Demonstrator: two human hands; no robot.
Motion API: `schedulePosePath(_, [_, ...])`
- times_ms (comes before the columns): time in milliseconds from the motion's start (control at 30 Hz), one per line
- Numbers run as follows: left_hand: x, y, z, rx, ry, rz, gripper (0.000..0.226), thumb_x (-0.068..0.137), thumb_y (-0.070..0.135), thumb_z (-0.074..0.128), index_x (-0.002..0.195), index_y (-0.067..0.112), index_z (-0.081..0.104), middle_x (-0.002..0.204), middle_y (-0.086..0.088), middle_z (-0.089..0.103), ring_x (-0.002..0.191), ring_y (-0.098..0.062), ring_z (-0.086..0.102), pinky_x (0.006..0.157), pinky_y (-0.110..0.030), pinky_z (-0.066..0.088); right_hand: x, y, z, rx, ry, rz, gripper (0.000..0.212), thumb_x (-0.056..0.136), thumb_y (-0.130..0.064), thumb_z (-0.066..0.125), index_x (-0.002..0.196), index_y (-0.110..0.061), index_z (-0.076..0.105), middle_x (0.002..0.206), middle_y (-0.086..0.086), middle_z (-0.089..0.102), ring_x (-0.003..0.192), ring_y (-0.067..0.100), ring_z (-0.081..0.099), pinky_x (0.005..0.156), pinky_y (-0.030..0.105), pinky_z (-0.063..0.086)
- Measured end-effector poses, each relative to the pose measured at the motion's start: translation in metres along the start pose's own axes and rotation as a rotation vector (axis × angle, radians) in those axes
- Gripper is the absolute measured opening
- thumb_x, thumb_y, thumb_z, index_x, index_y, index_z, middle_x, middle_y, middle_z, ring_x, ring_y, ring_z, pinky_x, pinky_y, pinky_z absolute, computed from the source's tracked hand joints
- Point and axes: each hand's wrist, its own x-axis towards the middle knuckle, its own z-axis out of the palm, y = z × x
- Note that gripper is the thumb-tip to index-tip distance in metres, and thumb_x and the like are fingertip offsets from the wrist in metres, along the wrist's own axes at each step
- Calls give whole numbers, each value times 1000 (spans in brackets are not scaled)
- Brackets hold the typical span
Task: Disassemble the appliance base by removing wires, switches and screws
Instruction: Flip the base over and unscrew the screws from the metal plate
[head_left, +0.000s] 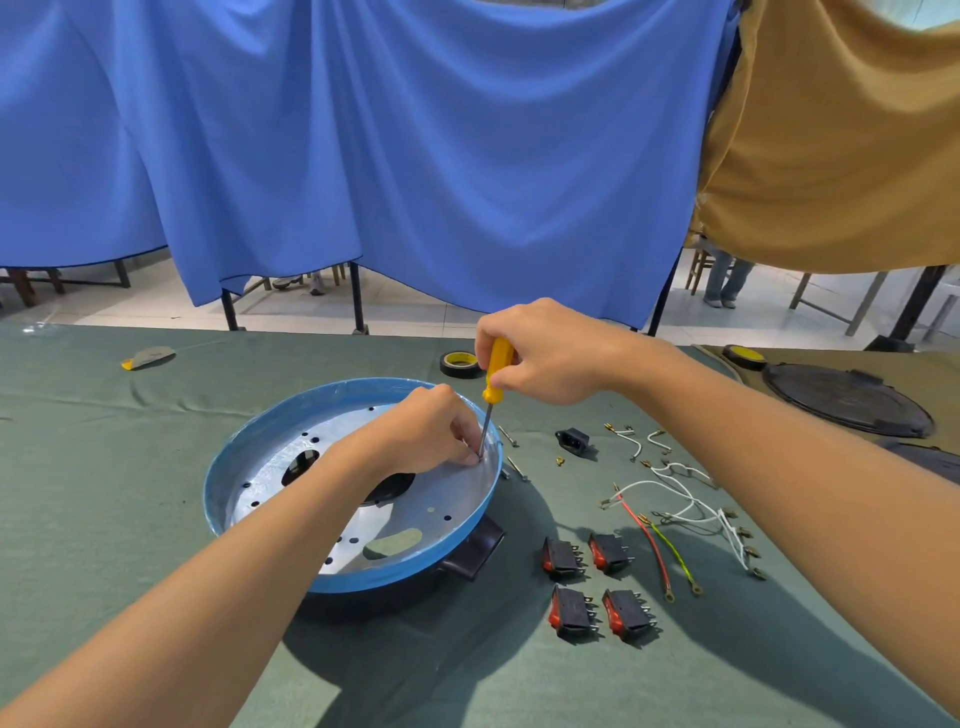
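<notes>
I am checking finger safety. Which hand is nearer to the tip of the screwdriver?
Left. The left hand has its fingertips right at the screwdriver tip, inside the blue base; the right hand grips the yellow handle above, at the shaft's other end.

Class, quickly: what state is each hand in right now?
Right hand: closed, gripping the yellow-handled metal screwdriver.
Left hand: closed, pinching that screwdriver's shaft near its tip, inside the round blue-rimmed metal appliance base.

My right hand grips the screwdriver, tip down inside the base at its right rim. My left hand pinches the shaft at the tip.
</notes>
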Motion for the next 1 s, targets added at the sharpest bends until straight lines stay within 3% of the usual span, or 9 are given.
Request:
schedulePosePath(200, [1,-2,4,43,4,42,6,87,24,69,88,24,76,95,5,72,89,-12,63,78,-22,49,-13,7,-17,70,93,16,8,88,-26,68,90,-27,60,82,-12,59,76,4,52,66,27,45])
schedulePosePath(400, [5,-2,3,88,-20,24,4,83,31,71,80,30,69,89,5,71,86,-15,64,80,-30,56,-23,15,-20,100,169,39,11,87,-30,71,94,-23,65,80,-12,55,71,7,51,58,21,38])
schedulePosePath(500, [5,-1,3,102,-15,22,9,80,34,72,76,31,65,86,6,71,84,-15,64,76,-27,55,-26,18,-19,141,205,52,13,86,-32,72,92,-22,66,78,-11,58,68,7,52,57,20,39])
schedulePosePath(600, [5,-1,0,81,39,27,10,79,33,72,73,31,63,84,7,69,83,-13,64,74,-26,54,-31,20,-22,312,272,86,17,83,-32,75,85,-18,67,74,-5,63,64,7,54,58,21,42])
schedulePosePath(733, [6,2,-10,70,81,34,9,79,30,72,74,28,65,84,7,69,83,-12,64,72,-27,55,-33,23,-23,610,387,154,31,87,-29,72,82,0,62,67,0,61,61,11,50,61,34,48])
schedulePosePath(867, [6,5,-25,48,138,52,6,79,24,72,76,25,67,88,5,69,85,-11,62,77,-28,53,-28,24,-19,943,465,263,28,102,-22,49,76,-11,46,73,9,57,69,15,62,72,31,58])
schedulePosePath(933, [4,9,-32,21,162,68,6,78,19,72,75,22,68,87,4,70,87,-14,63,78,-31,53,-24,26,-15,1179,512,319,24,100,-8,44,76,-10,45,73,10,55,61,18,59,62,31,55])
schedulePosePath(1000, [3,15,-37,-22,185,74,2,77,17,71,76,19,71,86,4,70,84,-15,64,74,-35,55,-24,30,-5,1094,482,396,13,94,0,44,84,-4,52,76,11,49,53,16,45,51,29,42])
